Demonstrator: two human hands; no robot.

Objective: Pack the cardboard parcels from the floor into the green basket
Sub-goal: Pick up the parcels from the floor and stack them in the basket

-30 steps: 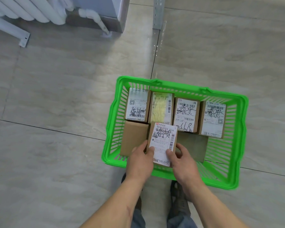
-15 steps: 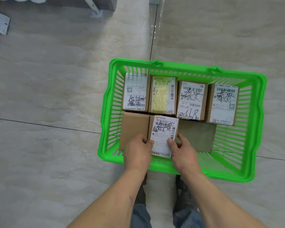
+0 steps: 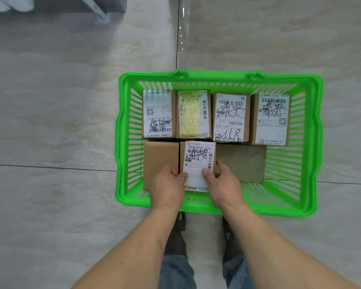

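The green basket (image 3: 217, 77) stands on the tiled floor in front of me. Along its far side sit several labelled cardboard parcels (image 3: 230, 116) in a row. In the near row a plain brown parcel (image 3: 159, 157) lies at the left and a flat brown parcel (image 3: 243, 163) at the right. Between them is a white-labelled parcel (image 3: 198, 157). My left hand (image 3: 168, 188) grips its near left edge and my right hand (image 3: 224, 186) its near right edge, thumbs on the label.
Grey floor tiles surround the basket on every side. A white radiator foot (image 3: 100, 12) and a grey cabinet base are at the top left. My shoes (image 3: 176, 236) stand just behind the basket's near rim.
The labelled parcel has gone lower into the basket between its neighbours, both hands still on it. The view has shifted closer over the basket.
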